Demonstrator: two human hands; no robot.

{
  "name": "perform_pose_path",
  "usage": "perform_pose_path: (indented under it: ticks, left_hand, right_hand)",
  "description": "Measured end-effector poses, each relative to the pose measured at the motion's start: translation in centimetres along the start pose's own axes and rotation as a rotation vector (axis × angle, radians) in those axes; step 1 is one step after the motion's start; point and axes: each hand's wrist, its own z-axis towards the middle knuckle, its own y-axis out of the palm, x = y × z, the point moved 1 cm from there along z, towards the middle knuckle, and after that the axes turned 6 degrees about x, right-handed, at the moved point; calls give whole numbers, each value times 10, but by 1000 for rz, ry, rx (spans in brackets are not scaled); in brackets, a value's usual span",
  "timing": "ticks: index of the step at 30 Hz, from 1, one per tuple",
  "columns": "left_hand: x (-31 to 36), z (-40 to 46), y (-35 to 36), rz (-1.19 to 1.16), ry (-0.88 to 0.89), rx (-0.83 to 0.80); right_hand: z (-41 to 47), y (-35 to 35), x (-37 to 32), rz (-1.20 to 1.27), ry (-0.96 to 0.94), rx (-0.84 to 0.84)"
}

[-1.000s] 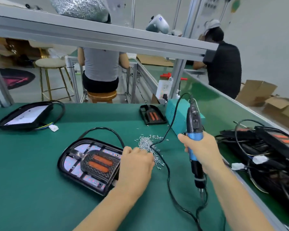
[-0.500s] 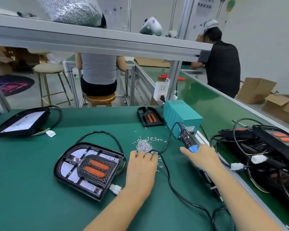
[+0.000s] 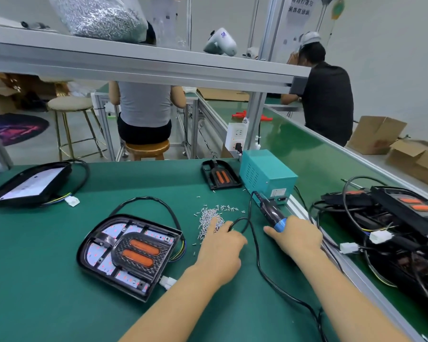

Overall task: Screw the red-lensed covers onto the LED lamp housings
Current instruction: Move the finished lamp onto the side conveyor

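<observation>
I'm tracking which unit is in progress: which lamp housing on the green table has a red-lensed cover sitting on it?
The lamp housing nearest the left hand, with two orange-red lenses over its LED board. The housing at far left shows only a bare white panel.

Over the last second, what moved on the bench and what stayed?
The right hand brought the electric screwdriver down from upright and laid it flat on the mat, still resting on it. The left hand left the lamp housing and moved right to the screw pile, fingers now on the screws. The housing with its red-lensed cover, the spare cover and the teal power box stayed put.
</observation>
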Motion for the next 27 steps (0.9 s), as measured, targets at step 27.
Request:
perform_pose_path:
  ticks: [27]
  left_hand:
    - [-122, -152, -31, -246, -1138, 326]
  right_hand:
    - [-74, -50, -180, 654, -399, -621]
